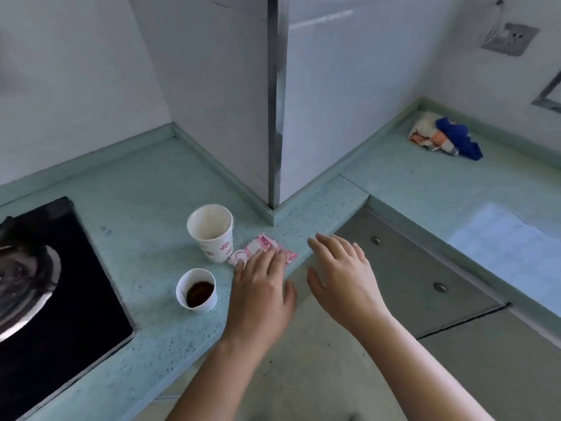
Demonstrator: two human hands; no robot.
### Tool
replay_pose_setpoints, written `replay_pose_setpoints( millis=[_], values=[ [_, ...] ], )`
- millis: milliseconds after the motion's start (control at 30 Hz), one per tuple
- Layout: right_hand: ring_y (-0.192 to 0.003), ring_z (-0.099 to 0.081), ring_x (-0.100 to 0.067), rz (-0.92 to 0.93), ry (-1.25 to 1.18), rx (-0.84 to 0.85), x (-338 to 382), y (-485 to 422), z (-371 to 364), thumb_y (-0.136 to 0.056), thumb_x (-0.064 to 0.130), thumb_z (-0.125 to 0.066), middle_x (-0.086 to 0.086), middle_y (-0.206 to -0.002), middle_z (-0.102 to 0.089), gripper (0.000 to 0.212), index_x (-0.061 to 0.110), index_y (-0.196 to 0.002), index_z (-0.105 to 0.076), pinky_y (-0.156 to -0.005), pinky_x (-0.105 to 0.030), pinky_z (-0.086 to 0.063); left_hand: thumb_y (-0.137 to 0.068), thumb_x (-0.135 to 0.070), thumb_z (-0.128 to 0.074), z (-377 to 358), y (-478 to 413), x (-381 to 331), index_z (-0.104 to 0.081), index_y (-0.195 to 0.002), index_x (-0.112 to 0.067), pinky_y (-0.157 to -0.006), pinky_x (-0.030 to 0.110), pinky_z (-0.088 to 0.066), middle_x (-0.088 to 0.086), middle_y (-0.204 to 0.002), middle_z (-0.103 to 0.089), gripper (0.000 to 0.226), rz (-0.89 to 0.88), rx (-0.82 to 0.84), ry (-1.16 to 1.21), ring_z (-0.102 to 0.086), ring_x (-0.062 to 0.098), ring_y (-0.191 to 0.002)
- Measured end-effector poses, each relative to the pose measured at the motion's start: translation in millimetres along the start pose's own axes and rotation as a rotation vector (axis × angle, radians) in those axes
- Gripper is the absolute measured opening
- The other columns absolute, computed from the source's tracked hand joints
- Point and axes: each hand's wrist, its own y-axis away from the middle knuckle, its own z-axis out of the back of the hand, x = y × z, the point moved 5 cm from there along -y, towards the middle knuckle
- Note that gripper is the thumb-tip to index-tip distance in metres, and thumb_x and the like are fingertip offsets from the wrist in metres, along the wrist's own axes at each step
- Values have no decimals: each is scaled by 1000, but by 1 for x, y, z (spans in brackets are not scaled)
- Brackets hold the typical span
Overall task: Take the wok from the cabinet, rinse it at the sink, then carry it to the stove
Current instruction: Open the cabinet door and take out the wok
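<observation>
Pink wrapper (258,246) beneath left hand (261,287), print unreadable

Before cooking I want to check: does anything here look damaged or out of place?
The wall socket at upper right hangs tilted off the wall, wires showing. A crumpled pink wrapper lies beside the larger paper cup.

Left hand (261,288) partly hides the pink wrapper (260,242).
</observation>
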Motion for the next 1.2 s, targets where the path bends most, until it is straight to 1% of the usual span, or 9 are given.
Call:
replay_pose_setpoints(
  millis=[167,233,300,367,500,600,700,967,1200],
  values=[
    [-100,-67,-30,234,-91,136,-7,-19,-36,-65,16,-79,-11,-108,-71,46,5,-108,-68,-83,-49,-53,-67,-8,-74,-23,9,0,-64,-111,-2,-88,52,-52,12,-112,-69,45,192,-48,-104,-64,29,-107],
    [-106,-64,-32,327,-138,200,-13,-21,-51,-70,15,-75,-13,-113,-69,46,3,-113,-65,-88,-49,-51,-74,-10,-69,-38,17,-2,-61,-117,-3,-94,51,-48,12,-120,-65,44,312,-77,-86,-60,28,-113],
    [-100,-66,-32,430,-148,208,-20,-22,-63,-65,13,-78,-13,-109,-70,46,2,-109,-67,-82,-48,-53,-83,-15,-58,-58,26,-3,-52,-127,-6,-105,45,-39,9,-132,-56,45,450,-93,-30,-50,24,-124],
    [-95,-69,-31,499,-161,200,-29,-19,-74,-60,10,-81,-12,-104,-72,47,3,-104,-68,-77,-47,-55,-86,-18,-54,-77,38,-6,-49,-130,-7,-106,35,-35,7,-134,-55,45,547,-143,54,-49,22,-125],
    [-93,-69,-32,546,-162,173,-51,-12,-98,-56,8,-82,-13,-102,-73,46,2,-100,-69,-76,-50,-55,-88,-17,-56,-117,56,-1,-52,-128,-15,-98,11,-28,-3,-132,-56,41,818,-325,392,-49,11,-123],
    [-91,-69,-33,561,-173,173,-66,-6,-123,-55,7,-82,-14,-101,-73,45,1,-98,-70,-75,-51,-54,-91,-14,-54,-161,60,10,-52,-120,-26,-97,12,-36,-5,-130,-56,32,1010,-354,848,-53,2,-116],
    [-90,-69,-34,552,-196,198,-78,1,-153,-57,5,-81,-16,-98,-72,43,-2,-98,-69,-75,-49,-54,-94,-14,-49,-202,59,21,-52,-122,-20,-93,21,-42,-1,-125,-61,29,1116,-457,1239,-60,-2,-101],
    [-96,-67,-36,530,-223,243,-94,10,-218,-63,8,-78,-17,-104,-71,42,-1,-102,-67,-80,-52,-52,-95,-12,-41,-264,49,49,-43,-130,-15,-86,31,-44,4,-121,-60,35,1080,-836,1790,-61,15,-104],
    [-101,-64,-38,497,-267,247,-103,9,-247,-69,8,-74,-20,-109,-68,39,-1,-106,-65,-85,-54,-52,-93,-8,-40,-278,35,63,-42,-132,-17,-84,32,-46,5,-117,-62,40,952,-978,1918,-62,16,-104]
  ],
)
